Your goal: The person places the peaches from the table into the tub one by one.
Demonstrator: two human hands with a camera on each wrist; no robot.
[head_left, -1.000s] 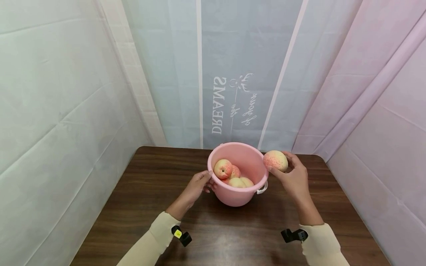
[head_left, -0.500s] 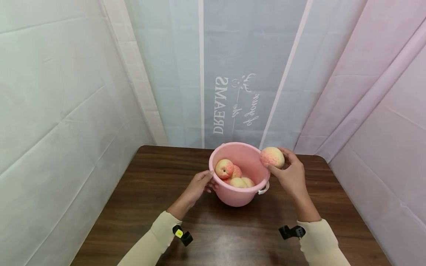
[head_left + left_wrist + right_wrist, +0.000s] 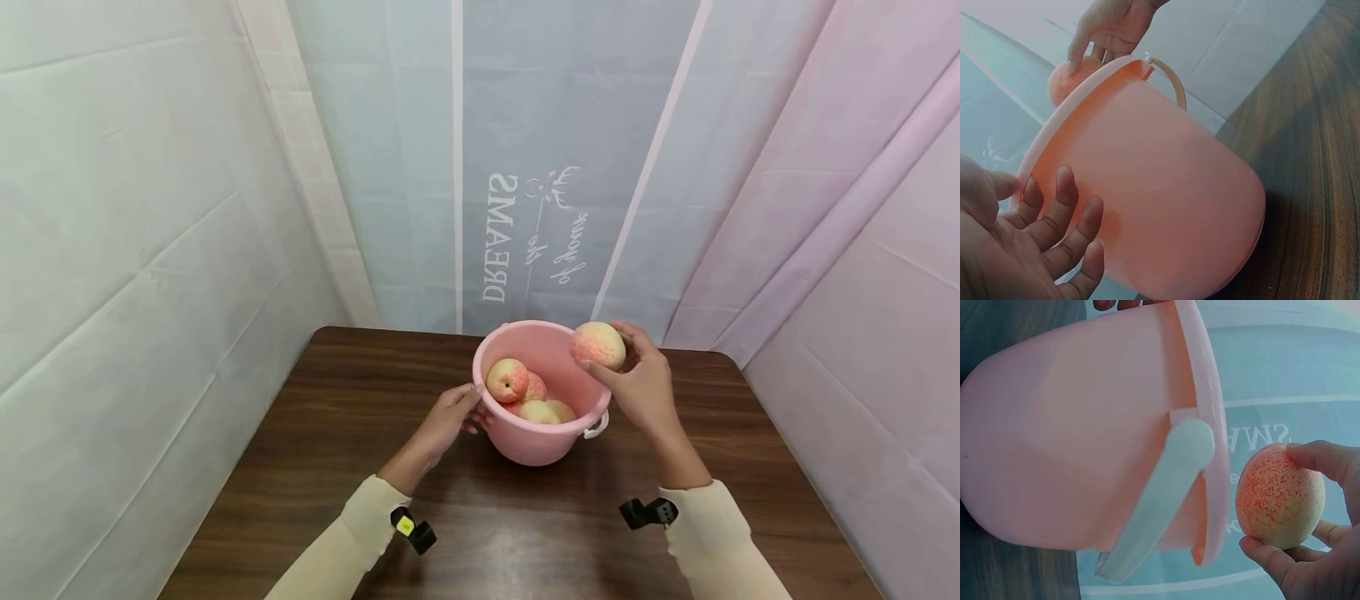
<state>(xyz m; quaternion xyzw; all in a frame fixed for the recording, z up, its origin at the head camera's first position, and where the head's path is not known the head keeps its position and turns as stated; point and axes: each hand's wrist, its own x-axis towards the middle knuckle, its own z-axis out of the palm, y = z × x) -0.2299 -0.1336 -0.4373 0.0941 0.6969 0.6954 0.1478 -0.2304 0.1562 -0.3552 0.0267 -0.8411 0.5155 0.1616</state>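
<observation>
A pink bucket (image 3: 525, 442) stands upright on the table with several peaches (image 3: 507, 381) inside it. My left hand (image 3: 447, 419) pinches the bucket's rim at its left side, the thumb over the edge and the index finger beneath. In the left wrist view the other fingers of the left hand (image 3: 1029, 231) are spread beside the outer wall. Above the right part of the rim, my right hand (image 3: 645, 383) holds a yellow and red speckled peach (image 3: 597, 347). The right wrist view has this peach (image 3: 1280, 497) gripped between thumb and fingers, apart from the rim.
The bucket's white handle (image 3: 597, 427) hangs down on its right side. Dark wood makes up the tabletop (image 3: 480, 533), whose back edge lies close behind the bucket. A printed curtain (image 3: 555, 100) hangs behind, and pale cloth walls (image 3: 150, 250) flank both sides.
My right hand has moved left and slightly up with the peach, from beside the bucket's right rim to above it. The left hand stays on the rim.
</observation>
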